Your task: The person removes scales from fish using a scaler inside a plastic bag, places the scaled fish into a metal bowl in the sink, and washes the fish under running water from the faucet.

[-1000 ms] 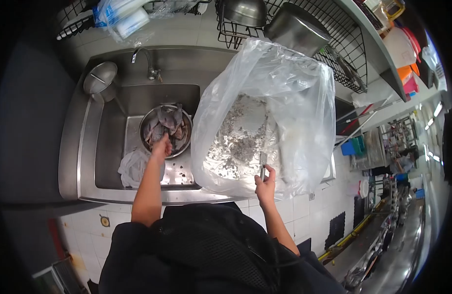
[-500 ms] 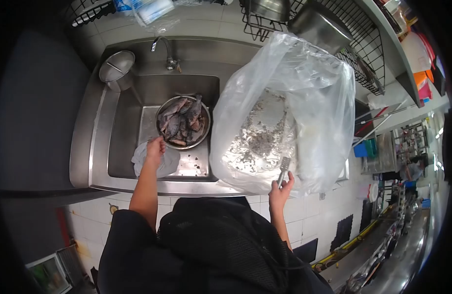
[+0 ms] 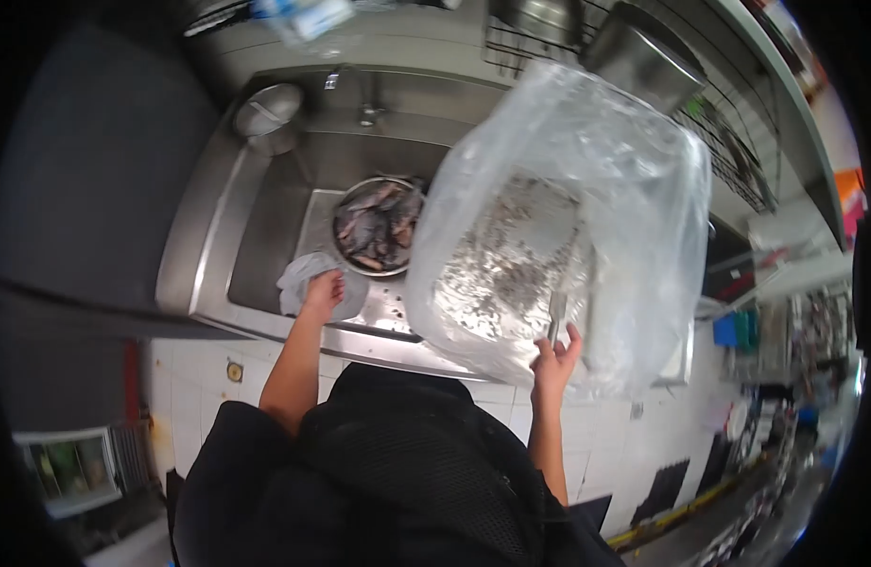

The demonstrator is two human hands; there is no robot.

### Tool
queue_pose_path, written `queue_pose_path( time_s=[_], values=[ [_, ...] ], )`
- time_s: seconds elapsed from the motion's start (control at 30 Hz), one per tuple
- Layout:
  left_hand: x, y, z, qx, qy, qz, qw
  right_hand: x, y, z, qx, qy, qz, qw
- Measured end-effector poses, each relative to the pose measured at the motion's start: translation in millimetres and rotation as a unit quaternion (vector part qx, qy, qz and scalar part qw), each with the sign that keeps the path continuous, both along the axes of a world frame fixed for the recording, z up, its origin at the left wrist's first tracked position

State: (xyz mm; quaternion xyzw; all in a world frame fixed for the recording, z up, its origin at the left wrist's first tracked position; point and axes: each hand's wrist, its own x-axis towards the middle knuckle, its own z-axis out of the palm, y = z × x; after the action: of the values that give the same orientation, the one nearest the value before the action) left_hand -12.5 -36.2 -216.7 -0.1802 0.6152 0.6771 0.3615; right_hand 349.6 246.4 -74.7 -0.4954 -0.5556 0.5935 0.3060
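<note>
My left hand [image 3: 325, 290] is over the sink with its fingers curled closed, right above a crumpled whitish plastic bag [image 3: 293, 282]. Whatever those fingers may hold is too blurred to make out. Beyond it a round metal bowl [image 3: 394, 273] full of dark whole fish [image 3: 377, 227] sits in the sink. My right hand [image 3: 556, 359] grips the handle of a metal fish scaler [image 3: 556, 312], its head pointing away from me. The scaler is over a large clear plastic bag [image 3: 643, 255] spread open on the counter, with scattered scales [image 3: 511, 255] and wet bits on its floor.
A faucet [image 3: 367, 111] stands behind the steel sink [image 3: 265, 236]. A metal strainer [image 3: 268, 115] rests at the back left corner. Behind the big bag, a large steel pot [image 3: 643, 61] sits on a wire rack. Shelving overhangs the right.
My view has shifted, so the sink and bags appear farther right. My left hand has drawn back from the bowl's rim toward me, over the whitish bag. My right hand still holds the scaler.
</note>
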Motion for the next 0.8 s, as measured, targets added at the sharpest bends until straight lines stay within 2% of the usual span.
queue_pose_path(
  time_s=[0.13, 0.2, 0.27, 0.4, 0.47, 0.53, 0.6, 0.67, 0.73, 0.77, 0.8],
  values=[
    [-12.7, 0.1, 23.5, 0.004, 0.028, 0.003, 1.000, -6.4, -20.7, 4.7, 0.035, 0.026, 0.028, 0.999],
    [-15.5, 4.5, 24.4, 0.004, 0.003, -0.010, 1.000, -15.9, -33.8, 25.8, 0.062, 0.097, 0.062, 0.991],
    [-24.6, 13.3, 12.9, 0.028, 0.000, 0.002, 1.000, -29.8, -51.5, 55.0, 0.069, 0.135, 0.103, 0.983],
    [-48.1, 34.8, -23.1, 0.060, -0.029, -0.050, 0.997, -82.3, -94.0, 91.3, 0.062, 0.161, 0.228, 0.958],
    [-55.9, 43.3, -25.5, 0.063, -0.038, -0.104, 0.992, -126.9, -116.1, 94.0, 0.067, 0.096, 0.325, 0.938],
    [-57.3, 42.7, -9.8, 0.073, -0.027, -0.174, 0.982, -185.2, -135.6, 59.0, 0.134, 0.068, 0.353, 0.923],
    [-65.0, 27.2, -2.8, 0.120, -0.036, -0.211, 0.969, -251.0, -152.3, 54.9, 0.012, 0.110, 0.343, 0.933],
    [-75.5, 5.7, -5.5, 0.095, -0.082, -0.166, 0.978, -313.9, -151.1, 36.3, -0.098, 0.134, 0.268, 0.949],
    [-89.6, -21.2, -18.4, 0.075, -0.064, -0.155, 0.983, -380.8, -133.1, 22.6, -0.091, 0.099, 0.225, 0.965],
    [-98.1, -34.6, -22.7, 0.048, -0.039, -0.150, 0.987, -412.7, -114.2, 13.1, -0.103, 0.115, 0.198, 0.968],
    [-106.0, -45.5, -22.5, 0.048, -0.035, -0.149, 0.987, -446.1, -98.4, 8.0, -0.068, 0.130, 0.169, 0.975]
  ],
)
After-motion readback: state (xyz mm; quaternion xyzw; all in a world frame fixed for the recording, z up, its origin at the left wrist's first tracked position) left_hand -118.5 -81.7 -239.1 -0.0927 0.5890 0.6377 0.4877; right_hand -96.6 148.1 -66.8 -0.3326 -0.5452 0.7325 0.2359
